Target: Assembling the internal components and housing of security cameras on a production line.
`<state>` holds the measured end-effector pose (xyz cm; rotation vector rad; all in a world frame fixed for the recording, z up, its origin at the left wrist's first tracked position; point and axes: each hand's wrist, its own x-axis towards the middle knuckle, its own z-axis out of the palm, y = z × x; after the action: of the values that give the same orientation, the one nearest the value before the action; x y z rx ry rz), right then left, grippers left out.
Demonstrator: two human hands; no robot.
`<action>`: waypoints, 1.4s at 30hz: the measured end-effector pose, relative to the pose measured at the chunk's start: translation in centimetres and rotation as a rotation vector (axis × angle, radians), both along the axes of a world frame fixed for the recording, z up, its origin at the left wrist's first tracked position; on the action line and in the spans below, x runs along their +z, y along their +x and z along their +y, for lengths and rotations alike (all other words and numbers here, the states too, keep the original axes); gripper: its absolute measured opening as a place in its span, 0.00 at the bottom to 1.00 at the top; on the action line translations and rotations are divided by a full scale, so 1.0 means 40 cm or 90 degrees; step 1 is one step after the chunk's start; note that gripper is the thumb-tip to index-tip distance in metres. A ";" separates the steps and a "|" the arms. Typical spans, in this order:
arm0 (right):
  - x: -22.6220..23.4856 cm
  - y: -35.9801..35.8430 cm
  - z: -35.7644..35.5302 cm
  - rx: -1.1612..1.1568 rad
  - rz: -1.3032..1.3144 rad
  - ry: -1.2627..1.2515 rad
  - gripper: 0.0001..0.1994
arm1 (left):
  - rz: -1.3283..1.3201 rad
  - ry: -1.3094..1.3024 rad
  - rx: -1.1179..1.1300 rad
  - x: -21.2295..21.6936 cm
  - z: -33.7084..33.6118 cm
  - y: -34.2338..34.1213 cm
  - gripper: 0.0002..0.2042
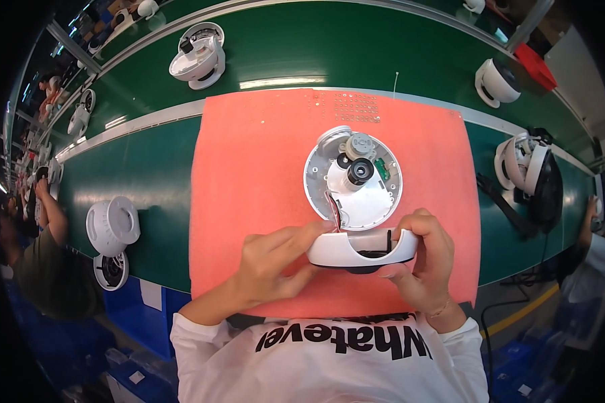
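Both hands hold a white, curved camera cover (326,250) with a dark front face, just above the near edge of the pink mat. My right hand (429,263) grips its right end, thumb below and fingers over the rim. At its left end, my left hand (275,258) has its fingertips pinched on the rim, close to thin red and white wires (335,208). Beyond the cover lies an open, round white camera housing (376,201). Inside it are a black lens (360,172), a round grey motor (360,145) and a small green circuit board (382,168).
The pink foam mat (249,174) lies on a green bench, with rows of small screws (356,107) at its far edge. White camera units stand at left (113,225), far left (200,57) and far right (497,82). Another unit (521,161) sits beside black material. People work at both sides.
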<state>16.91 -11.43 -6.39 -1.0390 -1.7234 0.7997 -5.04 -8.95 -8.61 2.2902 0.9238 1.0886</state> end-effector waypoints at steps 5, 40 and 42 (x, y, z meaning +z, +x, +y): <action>0.044 0.027 0.020 0.060 -0.055 -0.037 0.22 | -0.035 -0.073 0.009 -0.010 0.003 0.001 0.28; 0.056 0.035 0.066 0.081 0.017 -0.083 0.30 | -0.278 -0.414 0.029 0.039 0.020 -0.006 0.34; 0.063 0.028 0.059 0.087 0.046 -0.146 0.31 | -0.337 -0.459 0.016 0.052 0.032 -0.002 0.34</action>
<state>18.02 -9.06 -3.87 -1.0375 -1.6818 1.1290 -5.13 -7.67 -6.53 1.3279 0.9209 1.0644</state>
